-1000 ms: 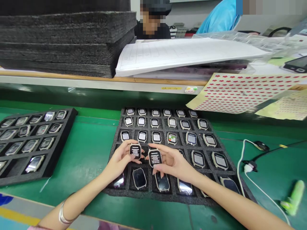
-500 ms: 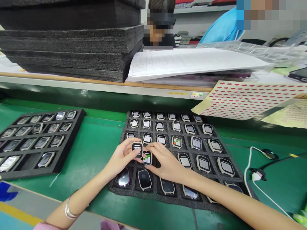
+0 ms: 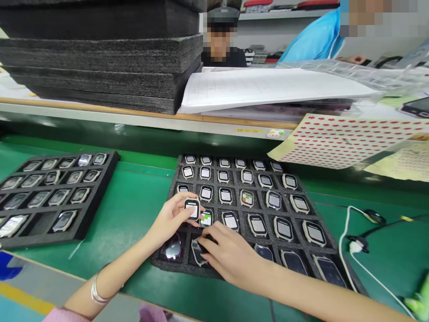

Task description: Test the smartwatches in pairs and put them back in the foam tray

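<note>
A black foam tray (image 3: 303, 203) lies in front of me, its pockets filled with several strapless smartwatch bodies, most with lit screens. My left hand (image 3: 169, 219) is closed on one lit watch body (image 3: 192, 208), holding it just above the tray's left side. Beside it a watch with a green and white screen (image 3: 206, 219) sits in its pocket. My right hand (image 3: 229, 255) reaches into the tray's front row, its fingers curled on a dark-screened watch body (image 3: 197, 251) that is tilted up out of its pocket.
A second foam tray (image 3: 92, 197) with watches lies to the left on the green belt (image 3: 134, 205). A white cable and plug (image 3: 355, 245) lie to the right. Stacked foam sheets (image 3: 100, 58), papers and red sticker sheets (image 3: 338, 138) sit on the raised shelf. Two people sit beyond.
My right hand set the lit watch it held into a pocket, then drew back to the front row and took hold of a dark-screened watch. My left hand kept holding its watch.
</note>
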